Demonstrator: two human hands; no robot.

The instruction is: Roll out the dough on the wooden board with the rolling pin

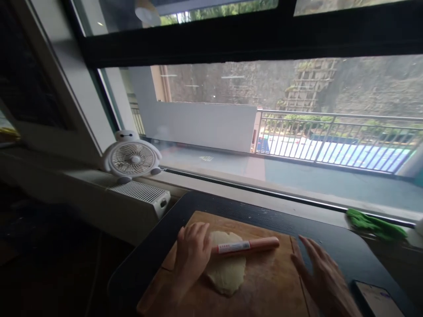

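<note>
A wooden rolling pin (264, 243) with a white and red label lies across a flat, pale sheet of dough (228, 275). Both rest on a wooden cutting board (264, 288). My left hand (193, 251) is curled over the pin's left end, which it hides. At the board's right edge, my right hand (322, 273) is off the pin, its fingers stretched out and apart, with nothing in it.
The board sits on a dark table (218, 204) by a window. A phone (378, 299) lies right of my right hand. A green cloth (375, 225) is on the sill. At left, a white fan (135, 158) stands by a vented white unit (142, 192).
</note>
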